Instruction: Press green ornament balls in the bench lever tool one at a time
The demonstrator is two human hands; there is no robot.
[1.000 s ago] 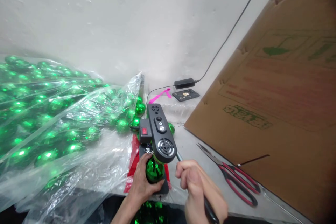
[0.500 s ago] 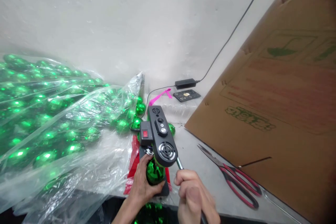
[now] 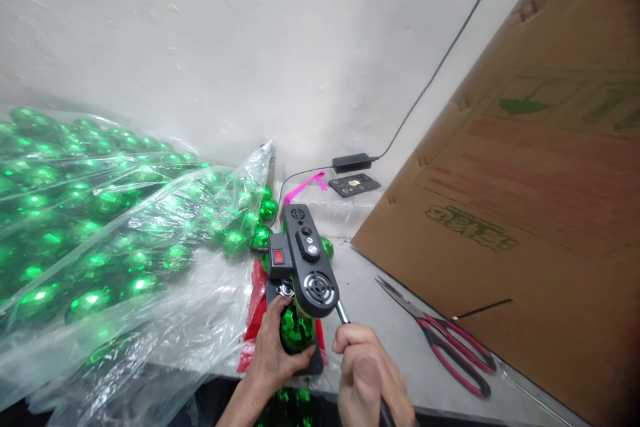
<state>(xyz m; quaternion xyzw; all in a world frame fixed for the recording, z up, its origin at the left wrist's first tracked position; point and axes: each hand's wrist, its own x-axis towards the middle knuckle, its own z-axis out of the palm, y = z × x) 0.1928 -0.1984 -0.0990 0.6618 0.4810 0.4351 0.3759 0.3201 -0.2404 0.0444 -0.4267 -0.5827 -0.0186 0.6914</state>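
Green ball (image 3: 298,330) sits within the left grip (image 3: 269,352), the nearer hand, whose fingers and thumb curl round it; it is glossy, round, without a long axis, and just under the rounded end of the black machine (image 3: 311,257), contact not discernible. Right grip (image 3: 371,368) clenched on the lever (image 3: 343,313), smooth metal, its long axis slanting forward-left from that grip. Left of the left grip: crinkled clear film (image 3: 185,330).

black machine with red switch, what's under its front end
A shiny green ball, held in the left hand, with part of a black base below. The machine's head hides the ball's top.
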